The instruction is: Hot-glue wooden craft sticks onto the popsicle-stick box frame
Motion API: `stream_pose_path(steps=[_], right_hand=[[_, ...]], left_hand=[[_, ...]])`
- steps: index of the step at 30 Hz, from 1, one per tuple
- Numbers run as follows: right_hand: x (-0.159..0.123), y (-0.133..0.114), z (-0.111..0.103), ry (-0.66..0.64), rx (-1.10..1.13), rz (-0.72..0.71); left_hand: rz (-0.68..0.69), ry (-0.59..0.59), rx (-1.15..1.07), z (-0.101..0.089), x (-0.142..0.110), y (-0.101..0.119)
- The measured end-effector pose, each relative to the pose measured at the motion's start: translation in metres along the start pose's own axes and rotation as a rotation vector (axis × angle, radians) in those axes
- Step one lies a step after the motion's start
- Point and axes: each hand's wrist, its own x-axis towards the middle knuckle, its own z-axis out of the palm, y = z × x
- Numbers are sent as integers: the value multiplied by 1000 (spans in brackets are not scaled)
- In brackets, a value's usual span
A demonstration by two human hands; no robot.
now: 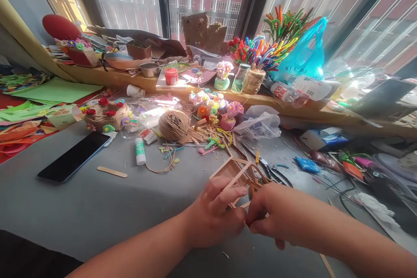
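Note:
A small frame built of wooden craft sticks (235,170) sits low over the grey table (107,208), near its front middle. My left hand (213,215) grips its near left side, fingers curled round a stick. My right hand (272,217) is closed on the near right part of the same frame, fingers pinched together. The two hands touch each other at the frame's near edge, which they hide. Black-handled scissors (272,173) lie just behind my right hand.
A black phone (73,157), a loose wooden stick (111,172), a glue stick (140,151) and a ball of twine (173,124) lie on the left and middle. Pipe-cleaner flowers (260,52), bottles and bags crowd the wooden sill (107,77). Coloured paper (55,91) is stacked far left.

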Motion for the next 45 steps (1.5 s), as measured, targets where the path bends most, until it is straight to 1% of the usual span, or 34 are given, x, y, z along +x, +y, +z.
stream_pose_path(steps=[3, 6, 8, 10, 12, 14, 19, 22, 26, 31, 33, 36, 40, 43, 45], right_hand=[[-11, 3, 19, 138, -79, -24], [-16, 22, 43, 301, 16, -90], [-17, 37, 57, 353, 77, -120], [-17, 46, 66, 368, 105, -150], [-17, 48, 70, 372, 114, -165], [-18, 45, 70, 396, 99, -171], [-19, 34, 69, 456, -20, -197], [-18, 32, 69, 454, -34, -222], [-13, 30, 66, 409, -49, -242], [-10, 23, 56, 316, -140, -192], [-10, 20, 56, 298, -152, -173], [-9, 20, 60, 331, -176, -149], [-2, 23, 69, 381, -293, -97], [-1, 21, 72, 340, -376, -78], [-2, 19, 73, 293, -404, -79]], left_hand=[[17, 50, -73, 3, -1, 1], [30, 61, -59, 3, 1, 3], [57, 54, -35, 1, 3, 4], [72, 38, -26, 0, 6, 5], [79, 23, -18, -1, 8, 5], [83, 18, -7, -2, 11, 5], [91, 7, 7, -3, 12, 5], [88, -24, 25, -4, 10, 4], [68, -8, 22, -2, 5, 4], [61, 6, -29, 2, 2, 4], [62, 22, -49, 3, 3, 5], [62, 26, -61, 2, 5, 5], [31, 11, -76, 1, 8, 4], [2, -7, -106, 1, 6, 3], [25, -10, -83, 1, 3, 4]])
